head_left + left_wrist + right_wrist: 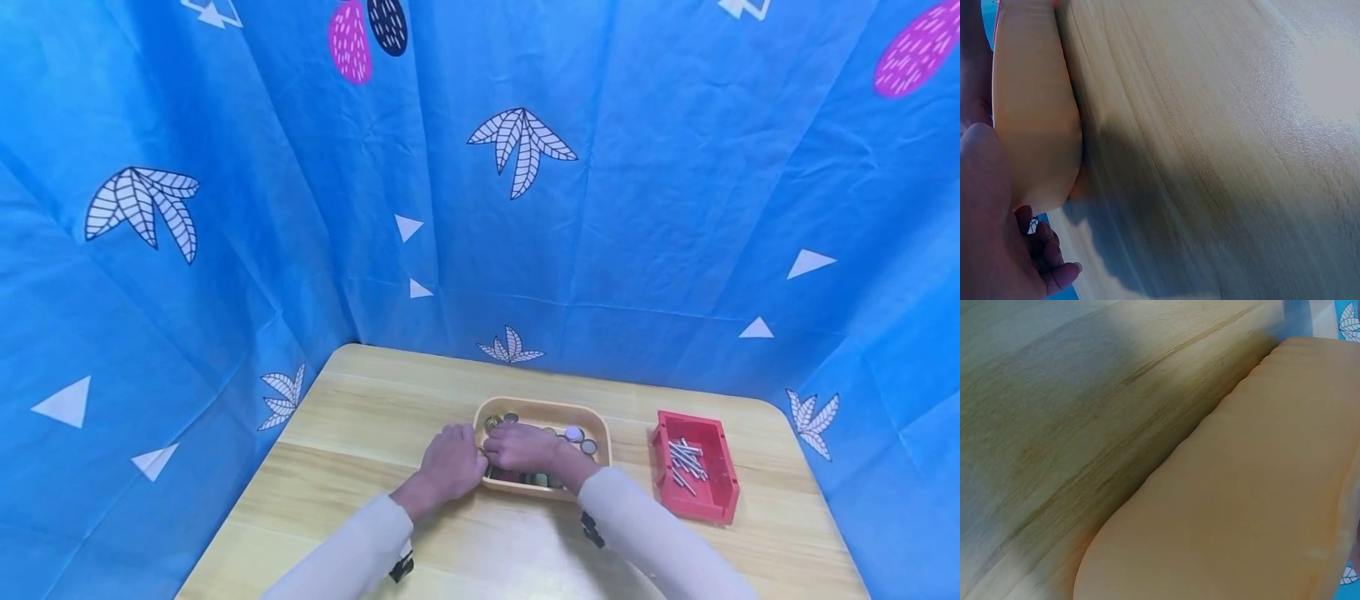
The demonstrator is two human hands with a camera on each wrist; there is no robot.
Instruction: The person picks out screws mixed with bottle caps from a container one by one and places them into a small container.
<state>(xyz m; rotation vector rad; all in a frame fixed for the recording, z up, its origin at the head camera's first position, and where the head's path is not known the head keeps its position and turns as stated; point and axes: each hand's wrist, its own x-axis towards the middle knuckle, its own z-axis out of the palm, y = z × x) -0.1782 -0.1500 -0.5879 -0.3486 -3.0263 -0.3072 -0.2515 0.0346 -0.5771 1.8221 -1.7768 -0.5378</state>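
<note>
A pale orange plastic tray point(555, 406) with rounded corners stands on the wooden table, holding several small round discs point(588, 447) that look like coins, some golden, some silvery. My left hand point(453, 458) grips its left end; in the left wrist view the thumb side lies at the rim and the fingers bend round the tray's end point(1038, 106). Inside the tray's left half is my right hand point(528, 448), reaching down among the discs. Its fingertips are hidden, and I cannot tell if they pinch a disc. The right wrist view shows mostly the tray's outer wall point(1229, 487).
To the right of the tray stands a red plastic bin point(718, 500) with several silvery screws or bolts point(686, 460) in it. A blue patterned curtain point(637, 208) hangs round the back and sides of the wooden table point(360, 400).
</note>
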